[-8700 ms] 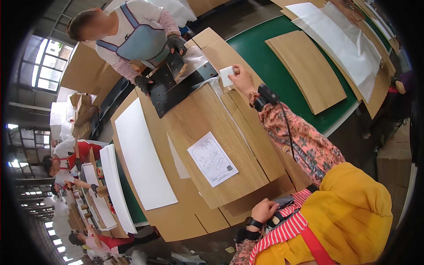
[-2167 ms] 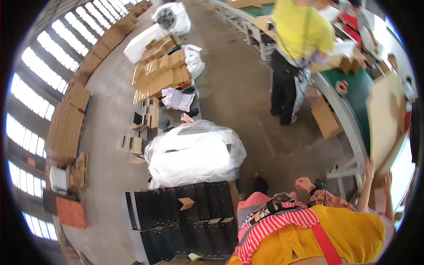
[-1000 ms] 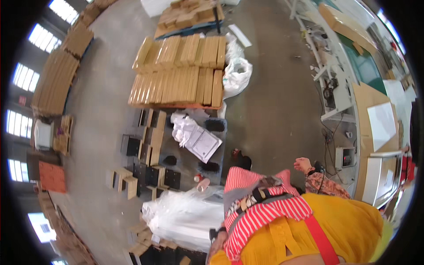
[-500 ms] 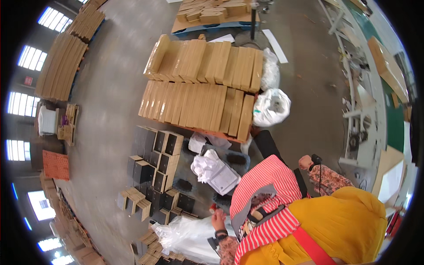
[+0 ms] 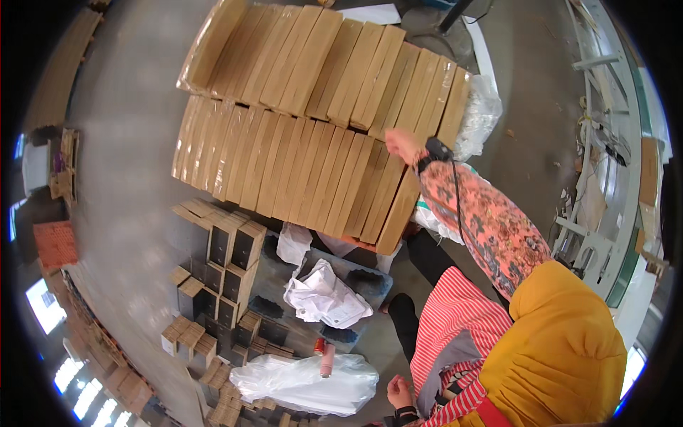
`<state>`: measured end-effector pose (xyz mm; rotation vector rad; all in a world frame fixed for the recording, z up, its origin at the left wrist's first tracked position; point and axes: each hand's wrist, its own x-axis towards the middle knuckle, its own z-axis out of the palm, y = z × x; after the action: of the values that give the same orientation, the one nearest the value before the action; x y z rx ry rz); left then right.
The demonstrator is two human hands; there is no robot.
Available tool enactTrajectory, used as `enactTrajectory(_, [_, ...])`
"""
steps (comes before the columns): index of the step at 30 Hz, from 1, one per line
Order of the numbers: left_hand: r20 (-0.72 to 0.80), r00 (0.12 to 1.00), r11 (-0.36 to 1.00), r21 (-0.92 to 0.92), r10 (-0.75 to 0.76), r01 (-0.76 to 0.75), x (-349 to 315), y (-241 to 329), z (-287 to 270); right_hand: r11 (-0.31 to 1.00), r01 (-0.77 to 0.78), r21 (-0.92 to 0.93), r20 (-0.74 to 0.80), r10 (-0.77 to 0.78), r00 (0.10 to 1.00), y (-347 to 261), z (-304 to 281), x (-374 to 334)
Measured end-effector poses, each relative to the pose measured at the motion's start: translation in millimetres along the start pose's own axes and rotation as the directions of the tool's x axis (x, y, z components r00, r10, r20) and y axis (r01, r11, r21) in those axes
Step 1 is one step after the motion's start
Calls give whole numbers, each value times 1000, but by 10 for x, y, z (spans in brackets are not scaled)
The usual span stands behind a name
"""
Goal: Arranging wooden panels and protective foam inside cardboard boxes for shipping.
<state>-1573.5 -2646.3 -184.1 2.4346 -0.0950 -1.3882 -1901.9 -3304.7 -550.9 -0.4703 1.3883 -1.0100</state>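
Note:
My right hand [image 5: 404, 146], in a floral sleeve [image 5: 480, 213], reaches over two rows of flat brown cartons [image 5: 299, 167] standing on edge. Its fingers are bent and close together, with nothing visible in them. Whether they touch a carton cannot be told. Low in the view, my left hand [image 5: 400, 391] is curled beside my striped apron [image 5: 459, 313], with nothing seen in it. To its left, a pink bottle [image 5: 327, 361] and a small red item [image 5: 319, 346] lie by clear plastic wrapping [image 5: 306, 384].
Stacked black-fronted boxes [image 5: 235, 249] stand at the left of a dark pallet [image 5: 366, 274] bearing a crumpled white bag [image 5: 327, 295]. A clear plastic bag [image 5: 480, 117] sits at the cartons' right end. A metal frame [image 5: 605, 128] runs along the right.
My right hand has moved up and left from beside my body to over the cartons. My left hand has drawn back from the red item towards my apron. The view has shifted closer to the cartons.

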Motion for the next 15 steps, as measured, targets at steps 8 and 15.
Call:
enactTrajectory(8, [-18, 983, 971, -159, -184, 178, -219, -62, 622, 779, -272, 564, -159, 426, 891, -597, 727, 824])
enactTrajectory(15, [126, 958, 937, -211, -256, 278, -160, -27, 932, 796, -52, 604, -378, 343, 860, -970, 125, 1101])
